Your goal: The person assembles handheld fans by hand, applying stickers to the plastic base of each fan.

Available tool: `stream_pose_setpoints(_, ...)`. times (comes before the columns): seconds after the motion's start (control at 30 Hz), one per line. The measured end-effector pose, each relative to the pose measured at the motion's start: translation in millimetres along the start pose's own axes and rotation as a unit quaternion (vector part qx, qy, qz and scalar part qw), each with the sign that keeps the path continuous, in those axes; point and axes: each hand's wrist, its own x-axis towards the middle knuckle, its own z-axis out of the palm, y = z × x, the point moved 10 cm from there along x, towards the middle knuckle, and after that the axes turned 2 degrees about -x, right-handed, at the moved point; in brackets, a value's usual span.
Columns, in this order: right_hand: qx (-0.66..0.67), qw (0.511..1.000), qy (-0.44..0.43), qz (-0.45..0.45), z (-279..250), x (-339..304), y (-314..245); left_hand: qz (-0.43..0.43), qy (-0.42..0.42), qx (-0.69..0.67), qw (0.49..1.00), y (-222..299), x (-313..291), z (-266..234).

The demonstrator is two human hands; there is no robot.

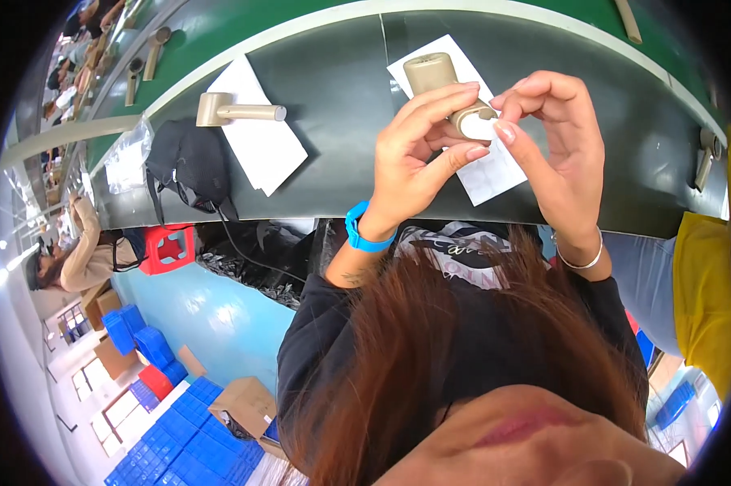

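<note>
Dark worktop (341, 121) bows across the room in front of the wearer, and over it both hands meet at one tan handheld device (469, 121). From where I stand, the left hand (422, 150) is clamped around it, fingers over the top and thumb underneath, with its round, white-faced end turned toward the wearer. The right hand (556, 134) has its thumb and forefinger drawn close at the edge of that white face; whether they pinch anything between them, I cannot tell. Just beyond the left fingers shows a broad tan barrel (432, 73), its join with the gripped part hidden by the hand. Below all this a white sheet (491, 178) lies aslant on the worktop. A blue wristband (357, 227) circles the left wrist, a pale bracelet (584, 263) the right. Off to the left, a second tan device (217, 109) lies on another white sheet (268, 158), and beside it slumps a black bag (191, 158) next to some clear plastic (128, 162). Past the far edge runs a green strip (300, 16). A person in yellow (709, 300) is at the right; at the left, a tan-sleeved person (82, 263) is near a red stool (169, 247). Blue bins (195, 441) cover part of the floor behind.
</note>
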Motion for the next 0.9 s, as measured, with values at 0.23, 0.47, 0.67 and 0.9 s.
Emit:
stream_pose_setpoints(0.23,0.014,0.999,0.013,0.044,-3.5,-1.5,-0.3,-0.030,-0.025,-0.035,0.999,-5.8,0.9,3.9)
stream_pose_setpoints(0.47,-0.016,0.997,-0.003,0.070,-5.6,-2.1,0.9,-0.040,-0.035,-0.050,0.997,-8.0,0.5,7.2)
stream_pose_setpoints(0.67,-0.004,0.997,0.001,0.077,-5.9,-2.8,1.2,-0.038,-0.031,-0.027,0.998,-8.5,0.5,6.5)
stream_pose_setpoints(0.9,-0.014,0.997,-0.003,0.076,-5.2,-1.8,0.8,-0.043,-0.027,-0.033,0.998,-8.5,1.0,6.3)
